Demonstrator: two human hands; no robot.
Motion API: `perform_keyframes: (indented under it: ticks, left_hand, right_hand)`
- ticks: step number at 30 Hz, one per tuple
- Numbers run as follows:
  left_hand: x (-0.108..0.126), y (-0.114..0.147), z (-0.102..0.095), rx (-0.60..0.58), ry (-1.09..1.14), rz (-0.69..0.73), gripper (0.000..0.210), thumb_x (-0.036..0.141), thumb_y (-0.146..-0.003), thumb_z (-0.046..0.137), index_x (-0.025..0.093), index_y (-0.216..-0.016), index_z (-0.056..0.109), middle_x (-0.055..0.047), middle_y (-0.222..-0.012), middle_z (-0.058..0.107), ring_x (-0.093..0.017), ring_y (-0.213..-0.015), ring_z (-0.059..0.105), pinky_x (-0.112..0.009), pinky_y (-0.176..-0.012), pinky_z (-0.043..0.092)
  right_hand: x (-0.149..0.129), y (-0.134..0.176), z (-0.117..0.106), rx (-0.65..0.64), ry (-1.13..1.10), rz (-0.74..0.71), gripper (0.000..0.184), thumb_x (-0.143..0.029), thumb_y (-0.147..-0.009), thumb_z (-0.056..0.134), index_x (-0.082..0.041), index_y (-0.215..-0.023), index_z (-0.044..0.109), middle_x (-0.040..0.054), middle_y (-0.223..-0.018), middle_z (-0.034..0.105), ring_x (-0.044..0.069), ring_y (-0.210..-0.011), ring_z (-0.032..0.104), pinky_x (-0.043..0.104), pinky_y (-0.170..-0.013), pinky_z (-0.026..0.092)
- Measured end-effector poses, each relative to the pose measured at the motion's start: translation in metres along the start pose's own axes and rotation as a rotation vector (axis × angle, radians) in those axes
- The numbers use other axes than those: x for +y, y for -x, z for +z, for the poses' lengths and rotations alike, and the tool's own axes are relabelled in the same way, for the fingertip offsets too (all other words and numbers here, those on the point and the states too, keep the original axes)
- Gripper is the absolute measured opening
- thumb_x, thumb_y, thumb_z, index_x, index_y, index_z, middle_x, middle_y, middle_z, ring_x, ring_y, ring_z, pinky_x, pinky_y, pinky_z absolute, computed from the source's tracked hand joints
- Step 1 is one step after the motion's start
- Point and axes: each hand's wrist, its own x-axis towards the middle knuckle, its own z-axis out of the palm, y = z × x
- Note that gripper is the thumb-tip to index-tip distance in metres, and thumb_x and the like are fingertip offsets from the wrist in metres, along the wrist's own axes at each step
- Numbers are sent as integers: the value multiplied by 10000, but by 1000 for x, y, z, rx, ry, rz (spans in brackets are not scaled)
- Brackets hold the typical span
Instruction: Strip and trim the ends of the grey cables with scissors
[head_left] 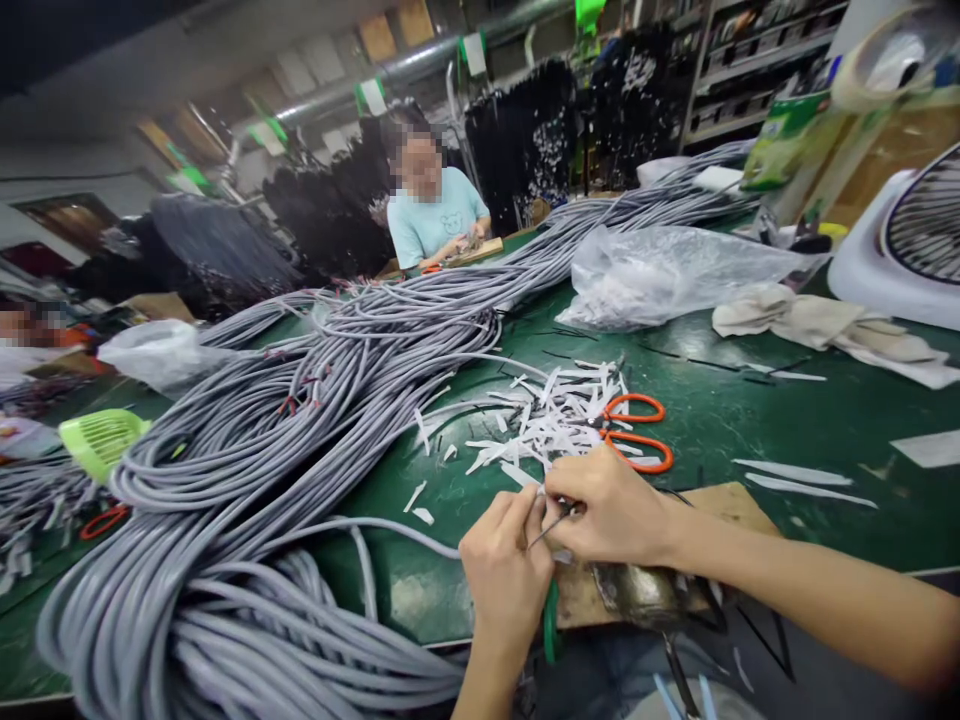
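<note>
My left hand (506,565) is closed around the end part of a grey cable (405,528) that runs in from the coils on the left. Close against it, my right hand (606,508) pinches at the same cable's end, where a thin dark strand sticks out between the hands. My fingers hide most of that end. Just beyond the hands lies a heap of white paper-like strips (559,405) mixed with dark bits. Scissors with orange handles (637,437) rest at the heap's right side, blades partly covered.
Large bundles of grey cable (300,400) fill the left of the green table (697,390). A wooden board (739,503) with a metal piece (645,592) lies under my right wrist. Beyond are a plastic bag (667,270), a cloth (817,325), a fan (870,255) and a seated person (435,220).
</note>
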Motion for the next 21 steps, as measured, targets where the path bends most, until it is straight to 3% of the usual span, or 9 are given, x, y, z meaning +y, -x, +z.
perform_keyframes:
  ticks: [3,5,7,9,12,14,17,21]
  left_hand:
    - [1,0,-3,6,67,-49,162,138,-834,482,137,-792,638,-9,-625,583,-112,-561,546,-193,-556,395]
    - [3,-1,-5,-8,129,-114,206,159,-850,462,145,-688,588,8,-581,549,-101,-527,517,-185,-533,374]
    - [4,0,-7,-31,167,-163,254,172,-866,434,153,-637,542,16,-563,529,-99,-516,501,-187,-521,356]
    - [4,0,-9,-53,205,-185,258,180,-877,414,154,-657,546,13,-583,542,-106,-533,508,-192,-529,355]
    - [3,1,-10,-110,247,-187,241,176,-884,404,157,-738,594,-5,-655,581,-126,-600,540,-201,-569,377]
    - [2,1,-11,-166,249,-164,215,158,-882,408,159,-845,619,-26,-742,602,-142,-680,562,-215,-627,402]
    - [0,2,-9,-224,231,-72,234,109,-867,420,154,-999,607,-62,-860,599,-155,-787,570,-235,-710,426]
    - [-5,4,-7,-199,223,120,244,47,-826,451,153,-963,623,-73,-861,604,-155,-794,574,-233,-710,447]
  right_hand:
    - [1,-9,-5,-64,-373,339,145,-164,-623,497,-150,-482,468,-59,-446,342,61,-437,305,180,-411,243]
    - [0,-14,-11,-8,-462,435,145,-191,-681,502,-136,-550,530,-51,-474,382,63,-440,328,175,-409,267]
    - [-2,-15,-16,14,-379,345,106,-177,-698,523,-127,-694,616,-42,-524,431,71,-466,366,181,-438,297]
    - [-4,-13,-20,-57,-236,150,208,-150,-701,558,-149,-889,648,-14,-636,514,93,-553,441,198,-518,348]
    - [-4,-9,-22,-149,-77,-13,141,-164,-775,537,-155,-853,654,26,-740,554,115,-652,479,224,-601,363]
    - [-2,-8,-21,-143,-12,8,169,-152,-800,499,-133,-691,627,21,-678,520,106,-609,450,221,-570,338]
    - [3,-9,-20,-168,5,109,152,-101,-727,530,-126,-583,572,-7,-602,474,93,-567,411,215,-538,302]
    - [12,-14,-20,-334,-256,358,164,-168,-690,573,-124,-532,555,-47,-500,402,70,-495,351,198,-472,258]
